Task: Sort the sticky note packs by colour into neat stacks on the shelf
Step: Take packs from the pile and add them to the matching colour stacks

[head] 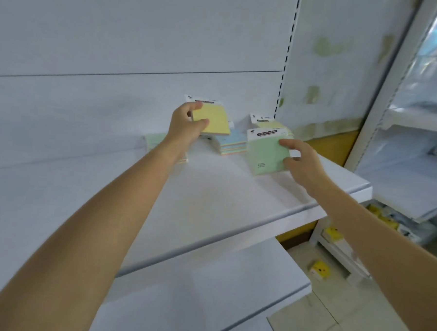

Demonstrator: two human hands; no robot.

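Note:
My left hand [186, 127] grips a yellow sticky note pack [213, 119], lifted above the white shelf [210, 203] near its back. My right hand [301, 159] holds a green sticky note pack [267, 154] by its right edge, tilted just over the shelf. Between the two hands lies a stack of packs with a blue one on top [232, 142]. Behind the green pack sits another yellow pack [273, 122]. A green-topped stack [154, 140] lies left of my left forearm, which hides part of it.
The white back panel [142, 47] rises right behind the packs, with a slotted upright [284, 67] at its right. A lower white shelf [192, 303] juts out below. Yellow boxes [321, 269] lie on the floor and low racks at the right.

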